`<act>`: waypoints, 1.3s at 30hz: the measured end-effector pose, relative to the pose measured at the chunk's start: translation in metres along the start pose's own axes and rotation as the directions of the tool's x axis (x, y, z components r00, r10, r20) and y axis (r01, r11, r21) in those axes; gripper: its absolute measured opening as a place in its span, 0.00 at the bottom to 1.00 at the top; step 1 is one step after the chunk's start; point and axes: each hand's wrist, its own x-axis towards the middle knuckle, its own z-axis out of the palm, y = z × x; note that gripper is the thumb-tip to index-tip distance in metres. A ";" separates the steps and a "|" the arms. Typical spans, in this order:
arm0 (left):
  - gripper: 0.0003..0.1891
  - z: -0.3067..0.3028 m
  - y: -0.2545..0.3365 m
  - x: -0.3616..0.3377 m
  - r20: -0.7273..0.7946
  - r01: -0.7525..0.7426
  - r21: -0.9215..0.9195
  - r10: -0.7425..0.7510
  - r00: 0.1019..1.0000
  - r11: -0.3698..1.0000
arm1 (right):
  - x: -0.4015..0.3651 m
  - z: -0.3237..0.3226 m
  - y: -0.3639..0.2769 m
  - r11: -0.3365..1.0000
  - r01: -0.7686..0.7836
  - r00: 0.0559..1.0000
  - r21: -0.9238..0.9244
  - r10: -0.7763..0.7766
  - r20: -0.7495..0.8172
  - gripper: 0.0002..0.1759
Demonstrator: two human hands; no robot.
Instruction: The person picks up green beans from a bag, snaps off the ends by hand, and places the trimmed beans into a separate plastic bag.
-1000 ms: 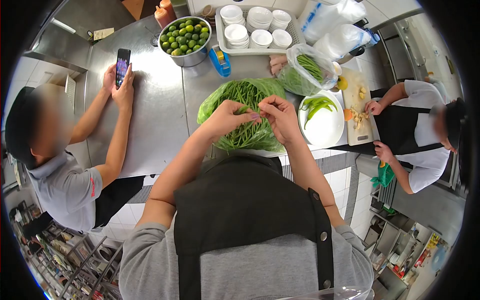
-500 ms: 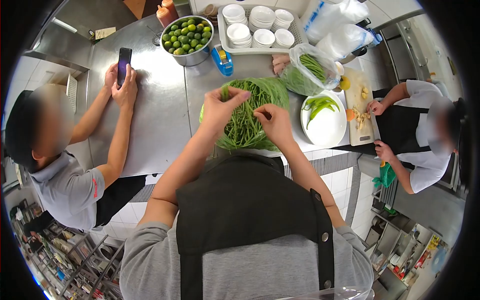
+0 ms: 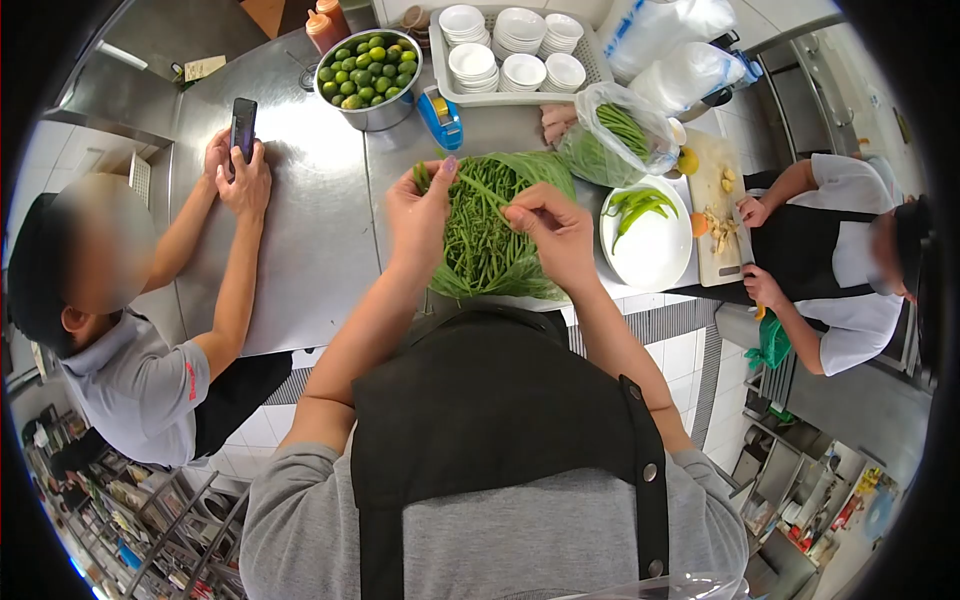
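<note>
Over a green plastic bag of long green beans (image 3: 485,235), both my hands are raised. My left hand (image 3: 422,210) is closed on green beans, with a few ends sticking up past the fingers. Between thumb and fingers, my right hand (image 3: 552,225) pinches the end of a bean that stretches across from my left hand. A white bowl (image 3: 655,260) with green chillies (image 3: 638,208) is to the right of the bag. Behind the bowl sits a clear bag (image 3: 615,135) with more green beans.
A person at the left holds a phone (image 3: 243,128). At the right, another person works at a cutting board (image 3: 715,170). Limes fill a metal pot (image 3: 385,116); a blue tape dispenser (image 3: 441,122) and a tray of small white bowls (image 3: 590,52) stand at the back.
My left hand has moved slightly left and my right hand slightly up. A bean now shows stretched between them. The person at the right has shifted a little.
</note>
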 end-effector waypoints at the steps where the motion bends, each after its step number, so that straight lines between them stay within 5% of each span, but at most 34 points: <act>1: 0.09 0.002 -0.002 -0.003 0.012 0.057 -0.070 -0.056 0.998 0.996 | 0.003 0.000 -0.003 0.999 0.016 1.000 0.045 -0.016 -0.003 0.03; 4: 0.08 -0.001 -0.013 0.001 0.061 0.187 -0.201 -0.178 0.982 0.961 | 0.006 -0.004 -0.007 0.982 -0.020 0.989 0.189 -0.009 0.150 0.02; 8: 0.07 -0.028 -0.020 0.022 0.027 0.306 -0.284 -0.311 0.950 0.909 | 0.006 -0.011 -0.027 0.977 -0.206 0.888 0.062 0.160 0.432 0.04; 11: 0.05 -0.035 -0.022 0.024 0.070 0.326 -0.367 -0.323 0.944 0.871 | 0.015 -0.018 0.003 0.896 -0.055 0.970 -0.440 0.153 0.189 0.06; 14: 0.03 -0.026 -0.015 0.013 0.070 0.330 -0.341 -0.327 0.942 0.880 | 0.012 -0.029 0.045 0.750 0.012 0.984 -0.661 0.107 0.139 0.10; 23: 0.03 -0.032 -0.046 0.007 0.147 0.411 -0.222 -0.386 0.911 0.884 | 0.018 0.006 0.077 0.460 -0.070 0.995 -0.885 0.094 -0.030 0.08; 26: 0.06 -0.035 -0.029 0.007 0.212 0.475 -0.105 -0.447 0.869 0.874 | 0.015 0.001 0.071 0.624 -0.180 0.978 -0.761 0.197 -0.070 0.10; 32: 0.14 -0.011 -0.025 -0.004 0.082 0.379 0.219 -0.404 0.911 0.899 | -0.003 0.000 0.038 0.851 -0.233 0.972 -0.470 0.225 -0.074 0.09; 39: 0.09 -0.001 -0.017 -0.009 0.206 0.297 0.163 -0.326 0.922 0.941 | -0.011 0.007 0.030 0.957 -0.184 0.976 -0.223 0.150 -0.160 0.10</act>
